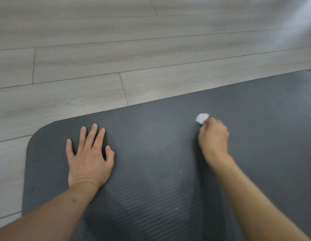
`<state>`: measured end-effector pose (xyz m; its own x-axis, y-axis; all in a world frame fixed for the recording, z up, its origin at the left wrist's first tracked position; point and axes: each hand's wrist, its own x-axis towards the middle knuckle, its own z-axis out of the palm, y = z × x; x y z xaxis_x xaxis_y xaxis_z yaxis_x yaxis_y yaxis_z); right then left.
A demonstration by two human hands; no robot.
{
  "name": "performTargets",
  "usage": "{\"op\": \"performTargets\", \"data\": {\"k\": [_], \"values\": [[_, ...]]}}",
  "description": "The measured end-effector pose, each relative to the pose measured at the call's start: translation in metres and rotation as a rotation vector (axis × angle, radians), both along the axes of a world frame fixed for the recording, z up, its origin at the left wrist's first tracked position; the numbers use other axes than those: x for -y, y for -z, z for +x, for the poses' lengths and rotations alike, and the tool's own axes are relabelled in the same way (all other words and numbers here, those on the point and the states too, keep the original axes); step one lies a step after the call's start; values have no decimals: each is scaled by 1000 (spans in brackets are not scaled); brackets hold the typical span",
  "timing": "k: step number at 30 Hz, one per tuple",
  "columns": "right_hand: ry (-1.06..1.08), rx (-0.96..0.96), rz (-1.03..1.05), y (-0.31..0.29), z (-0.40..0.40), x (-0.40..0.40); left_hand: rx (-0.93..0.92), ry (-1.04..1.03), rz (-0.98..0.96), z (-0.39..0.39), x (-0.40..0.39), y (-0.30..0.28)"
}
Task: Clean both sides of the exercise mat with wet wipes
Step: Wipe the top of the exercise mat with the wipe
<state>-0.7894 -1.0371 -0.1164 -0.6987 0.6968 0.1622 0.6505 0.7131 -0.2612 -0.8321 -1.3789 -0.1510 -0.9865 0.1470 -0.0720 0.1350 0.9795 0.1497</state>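
Observation:
A dark grey ribbed exercise mat (154, 153) lies flat on the floor and fills the lower half of the view; its rounded corner is at the left. My left hand (89, 157) rests palm down on the mat near that corner, fingers spread, holding nothing. My right hand (213, 136) is blurred and curled around a small crumpled white wet wipe (201, 118), which sticks out past the fingertips and presses on the mat near its far edge. Both bare forearms reach in from the bottom.
Pale grey wood-look floor planks (133, 49) stretch beyond the mat's far edge and to its left. The mat runs out of view at the right and bottom.

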Motion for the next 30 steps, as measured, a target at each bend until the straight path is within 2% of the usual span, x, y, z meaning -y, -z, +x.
{"op": "performTargets", "data": {"k": [1, 4, 6, 8, 11, 13, 15, 18, 20, 21, 22, 24, 26, 28, 30], "values": [[-106, -1, -23, 2, 2, 42, 0, 0, -1, 0, 1, 0], [-615, 3, -77, 12, 28, 152, -3, 2, 6, 1, 1, 0], [-798, -17, -50, 15, 28, 132, -5, -1, 7, 1, 1, -2], [-631, 29, 28, 9, 16, 61, -6, -1, 3, 1, 0, -2], [-149, 74, 39, -6, 9, -43, -11, -12, 6, 1, -1, -2], [-12, -24, 16, -7, 11, -35, -5, -8, 3, 1, -3, -2], [-107, -40, 20, 1, 17, 39, -2, -11, 1, 1, -1, -2], [-591, -26, -44, 12, 47, 157, 3, -6, -5, 1, 0, -2], [-809, -40, -16, 16, 50, 149, 1, -3, -3, 1, 0, -2], [-786, -41, 18, 14, 46, 118, 1, 0, -2, 1, -1, -2], [-678, -34, 58, 13, 40, 79, 1, 0, -2, 1, -1, -2], [-298, 41, 63, 6, 33, -3, -2, -4, -3, 1, -1, -2], [-23, -12, -5, 0, 39, -44, 1, -5, -2, 2, -1, -3], [66, -84, 40, 0, 38, -6, 5, -2, -1, 2, -1, -2], [-136, -116, 43, 11, 39, 81, 10, -1, -2, 1, 0, -3]]}}
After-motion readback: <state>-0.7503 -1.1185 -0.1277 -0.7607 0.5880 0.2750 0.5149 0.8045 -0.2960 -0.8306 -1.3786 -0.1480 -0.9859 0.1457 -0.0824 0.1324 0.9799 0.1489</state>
